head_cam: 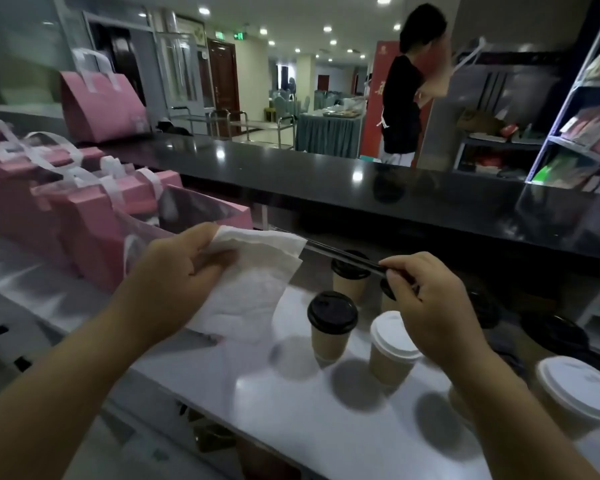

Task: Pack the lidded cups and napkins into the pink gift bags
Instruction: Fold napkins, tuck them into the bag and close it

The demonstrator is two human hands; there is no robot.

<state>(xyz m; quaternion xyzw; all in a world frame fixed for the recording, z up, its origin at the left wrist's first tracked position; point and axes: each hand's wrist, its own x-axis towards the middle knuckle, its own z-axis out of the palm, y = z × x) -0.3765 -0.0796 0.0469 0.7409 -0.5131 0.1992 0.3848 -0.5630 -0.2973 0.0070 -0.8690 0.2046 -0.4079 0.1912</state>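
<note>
My left hand (pixel 174 275) grips a white napkin (pixel 253 282) that hangs unfolded above the counter. My right hand (pixel 426 299) pinches a thin black straw (pixel 340 256) whose far end runs under the napkin's upper edge. Just behind the napkin stands an open pink gift bag (pixel 201 211). Below the hands are paper cups: a black-lidded cup (pixel 331 323), another black-lidded cup (pixel 350 275) behind it, a white-lidded cup (pixel 392 348) and a larger white-lidded cup (pixel 575 393) at the right edge.
Several more pink gift bags (pixel 66 209) with white handles crowd the left; one pink bag (pixel 101 105) stands on the raised black counter (pixel 291 174). A person in black (pixel 406 98) stands beyond it. Shelves (pixel 575 133) are at the right. The white worktop (pixel 291 403) runs below.
</note>
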